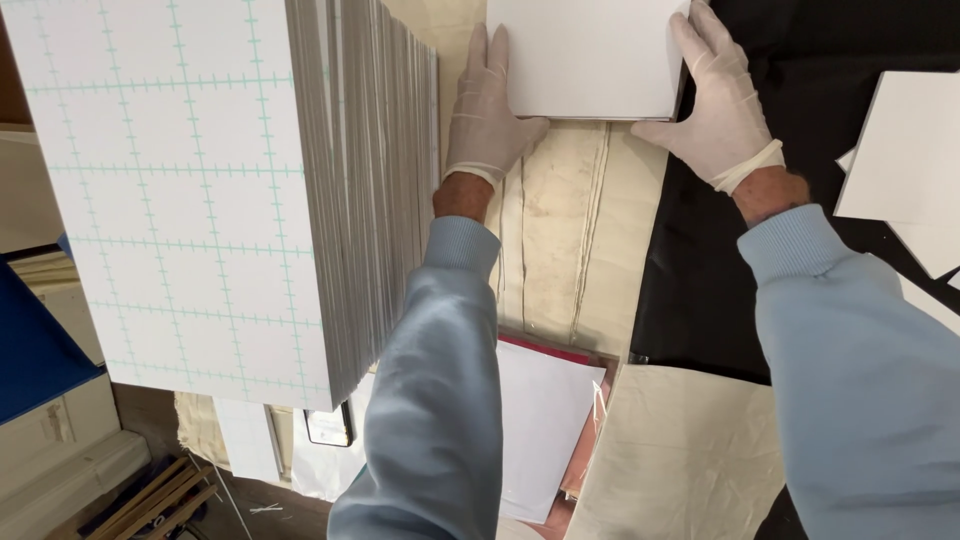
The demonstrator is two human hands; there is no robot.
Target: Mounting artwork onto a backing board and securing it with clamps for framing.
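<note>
Head view, and I read it from the left edge across. A tall stack of white boards [250, 190] fills the left side; its top sheet carries a pale green grid, and the grey edges of the many sheets below show along its right flank. Under its lower left corner I see a blue panel [30, 350] and some wooden strips [150, 500] on the floor.

Just right of the stack, my left hand [487, 115], gloved in thin white latex, lies with its fingers stretched along the left edge of a plain white board [590, 55], the thumb hooked under the board's lower left corner. That board sits at the top centre of the view, flat on the cream cloth [560, 230] that covers the tabletop. Below the left forearm, a white sheet [545, 430] lies over something red.

My right hand [715, 100], gloved the same way, grips the board's right edge, fingers over the top right corner and thumb along the bottom edge. So both hands are grasping the one board, one at each side. Under the right hand lies a black cloth [800, 50], and further right several white board pieces [905, 150] rest on it. Both sleeves are light blue.
</note>
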